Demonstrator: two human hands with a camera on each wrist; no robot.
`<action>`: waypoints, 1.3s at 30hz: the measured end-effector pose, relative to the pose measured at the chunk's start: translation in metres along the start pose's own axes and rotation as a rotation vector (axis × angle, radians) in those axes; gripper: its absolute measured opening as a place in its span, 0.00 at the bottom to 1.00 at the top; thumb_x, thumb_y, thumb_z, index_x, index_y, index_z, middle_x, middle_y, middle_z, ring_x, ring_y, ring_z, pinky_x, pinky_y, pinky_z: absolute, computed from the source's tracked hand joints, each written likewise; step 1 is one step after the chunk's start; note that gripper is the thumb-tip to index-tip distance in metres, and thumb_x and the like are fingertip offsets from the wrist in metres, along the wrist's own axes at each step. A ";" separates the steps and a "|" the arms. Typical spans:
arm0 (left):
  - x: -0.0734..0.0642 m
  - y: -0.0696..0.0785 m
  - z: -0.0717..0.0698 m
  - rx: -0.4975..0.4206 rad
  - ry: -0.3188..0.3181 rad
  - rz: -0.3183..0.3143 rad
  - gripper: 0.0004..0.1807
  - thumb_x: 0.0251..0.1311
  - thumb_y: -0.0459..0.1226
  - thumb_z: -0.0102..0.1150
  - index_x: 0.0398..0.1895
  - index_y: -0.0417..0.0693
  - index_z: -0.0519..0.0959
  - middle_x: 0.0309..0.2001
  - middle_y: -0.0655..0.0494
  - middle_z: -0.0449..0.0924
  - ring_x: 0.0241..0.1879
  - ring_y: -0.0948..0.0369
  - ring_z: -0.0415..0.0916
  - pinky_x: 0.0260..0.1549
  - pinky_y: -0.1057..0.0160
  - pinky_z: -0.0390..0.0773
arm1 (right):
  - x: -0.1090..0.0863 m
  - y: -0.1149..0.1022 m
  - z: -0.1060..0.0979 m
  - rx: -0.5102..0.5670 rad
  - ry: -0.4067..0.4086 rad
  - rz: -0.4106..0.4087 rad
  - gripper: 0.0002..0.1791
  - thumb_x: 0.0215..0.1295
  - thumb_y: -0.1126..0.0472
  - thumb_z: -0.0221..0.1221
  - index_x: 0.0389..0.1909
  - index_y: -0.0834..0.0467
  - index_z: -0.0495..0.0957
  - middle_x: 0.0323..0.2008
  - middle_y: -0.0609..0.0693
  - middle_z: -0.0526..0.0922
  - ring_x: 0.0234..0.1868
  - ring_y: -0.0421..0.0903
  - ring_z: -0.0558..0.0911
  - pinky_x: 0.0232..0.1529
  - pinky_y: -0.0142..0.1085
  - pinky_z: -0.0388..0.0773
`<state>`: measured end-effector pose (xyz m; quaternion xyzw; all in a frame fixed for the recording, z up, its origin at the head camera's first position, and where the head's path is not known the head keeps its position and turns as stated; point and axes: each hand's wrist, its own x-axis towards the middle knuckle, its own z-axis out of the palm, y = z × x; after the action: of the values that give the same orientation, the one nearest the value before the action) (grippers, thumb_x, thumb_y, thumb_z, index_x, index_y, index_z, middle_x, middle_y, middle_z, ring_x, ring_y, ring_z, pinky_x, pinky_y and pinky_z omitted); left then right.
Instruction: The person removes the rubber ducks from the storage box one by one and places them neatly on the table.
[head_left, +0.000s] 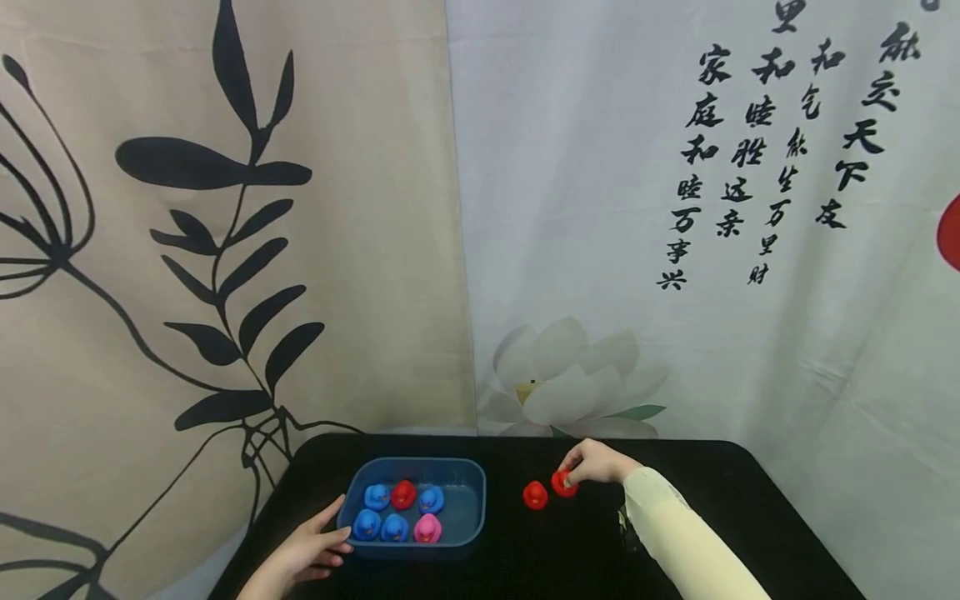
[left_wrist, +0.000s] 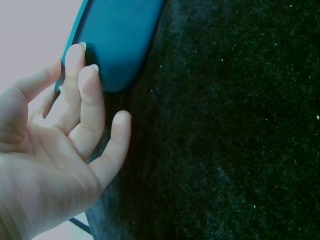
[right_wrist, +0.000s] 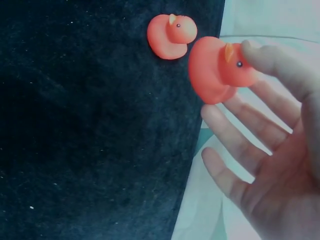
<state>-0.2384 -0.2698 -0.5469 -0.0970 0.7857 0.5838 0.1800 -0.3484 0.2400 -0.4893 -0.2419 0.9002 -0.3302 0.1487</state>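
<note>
A blue plastic tray [head_left: 461,475] holds several blue rubber ducks [head_left: 367,525], a red rubber duck [head_left: 403,494] and a pink rubber duck [head_left: 427,528]. At its left end, my left hand [head_left: 311,546] holds the rim; in the left wrist view the thumb meets the rim and bent fingers [left_wrist: 90,85] lie at the outer wall. My right hand [head_left: 596,462] pinches another red rubber duck [right_wrist: 207,70] between thumb and fingertips, the ring and little fingers spread. Beside it, one more red rubber duck [head_left: 535,496] sits on the table.
The black table [head_left: 570,558] carries everything. A printed curtain [head_left: 375,250] with plants and characters hangs right behind its far edge. A small dark object [head_left: 626,533] lies partly under the right sleeve [head_left: 682,533].
</note>
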 end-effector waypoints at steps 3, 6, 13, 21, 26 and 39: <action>0.001 -0.001 0.000 0.001 0.017 -0.008 0.42 0.66 0.46 0.54 0.76 0.42 0.45 0.36 0.47 0.82 0.36 0.50 0.79 0.35 0.53 0.76 | -0.002 0.003 0.003 0.025 0.008 0.011 0.08 0.53 0.66 0.66 0.36 0.62 0.84 0.32 0.47 0.83 0.34 0.43 0.79 0.42 0.46 0.77; 0.003 -0.003 0.000 0.003 0.027 -0.011 0.42 0.66 0.46 0.54 0.76 0.42 0.46 0.36 0.47 0.82 0.36 0.50 0.79 0.35 0.54 0.76 | -0.003 0.008 0.007 0.040 0.026 0.032 0.09 0.54 0.65 0.67 0.37 0.62 0.84 0.33 0.47 0.84 0.35 0.43 0.80 0.43 0.47 0.77; 0.007 0.002 0.003 0.009 0.007 0.013 0.42 0.67 0.45 0.54 0.76 0.42 0.45 0.36 0.47 0.82 0.35 0.50 0.79 0.34 0.54 0.76 | -0.007 0.021 0.012 0.060 0.116 0.062 0.11 0.53 0.64 0.67 0.38 0.63 0.83 0.33 0.47 0.84 0.35 0.44 0.80 0.41 0.45 0.77; 0.010 0.001 0.000 0.037 -0.008 0.021 0.42 0.68 0.46 0.53 0.76 0.40 0.45 0.34 0.48 0.82 0.33 0.51 0.79 0.33 0.54 0.76 | -0.009 0.031 0.028 0.079 0.211 0.069 0.10 0.52 0.65 0.68 0.36 0.63 0.84 0.32 0.47 0.84 0.34 0.42 0.79 0.40 0.43 0.77; 0.008 -0.004 -0.004 0.057 -0.044 0.020 0.43 0.68 0.47 0.53 0.75 0.38 0.42 0.34 0.50 0.82 0.33 0.53 0.79 0.34 0.54 0.76 | -0.008 0.034 0.038 0.081 0.261 0.067 0.09 0.50 0.66 0.68 0.35 0.62 0.85 0.32 0.48 0.84 0.33 0.42 0.78 0.38 0.43 0.77; 0.011 -0.001 -0.005 0.078 -0.062 0.012 0.43 0.69 0.47 0.52 0.74 0.35 0.42 0.34 0.49 0.82 0.34 0.52 0.79 0.34 0.53 0.76 | -0.009 0.035 0.046 0.067 0.279 0.082 0.09 0.49 0.68 0.67 0.34 0.64 0.84 0.30 0.48 0.83 0.32 0.43 0.77 0.38 0.44 0.76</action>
<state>-0.2493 -0.2745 -0.5509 -0.0667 0.8025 0.5566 0.2044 -0.3332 0.2441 -0.5453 -0.1517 0.9096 -0.3843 0.0436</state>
